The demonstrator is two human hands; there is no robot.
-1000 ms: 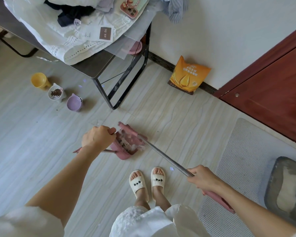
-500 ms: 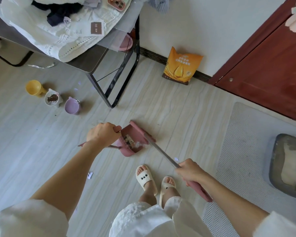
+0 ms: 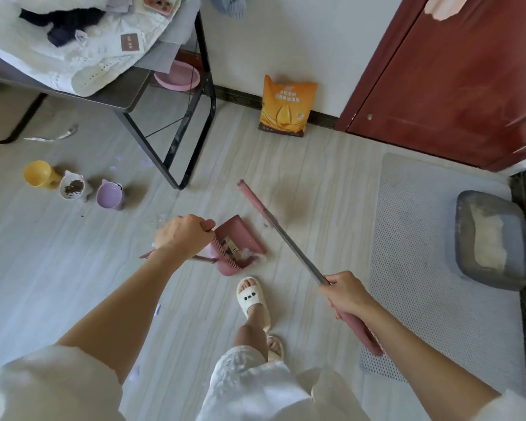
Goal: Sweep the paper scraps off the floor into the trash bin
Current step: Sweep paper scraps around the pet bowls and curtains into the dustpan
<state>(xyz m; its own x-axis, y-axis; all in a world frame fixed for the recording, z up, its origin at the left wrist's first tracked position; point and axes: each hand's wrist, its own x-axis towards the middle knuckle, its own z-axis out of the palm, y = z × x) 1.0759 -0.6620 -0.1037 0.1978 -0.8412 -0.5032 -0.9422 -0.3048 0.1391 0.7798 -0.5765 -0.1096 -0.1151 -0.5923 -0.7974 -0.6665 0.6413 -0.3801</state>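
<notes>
A pink plastic dustpan [image 3: 236,247] handle is gripped by left hand [image 3: 181,235] fingers; the slim metal broom [image 3: 289,238] shaft is clasped by right hand [image 3: 348,294] fingers.

A pink dustpan [image 3: 239,243] sits tilted on the pale wood-look floor [image 3: 73,268], with white paper scraps [image 3: 247,254] gathered inside near its lower edge. A pink broom [image 3: 281,230] with a grey metal shaft slants just beside it, its head end raised toward the upper left. A few small pale scraps [image 3: 157,309] lie scattered on the floor.
</notes>
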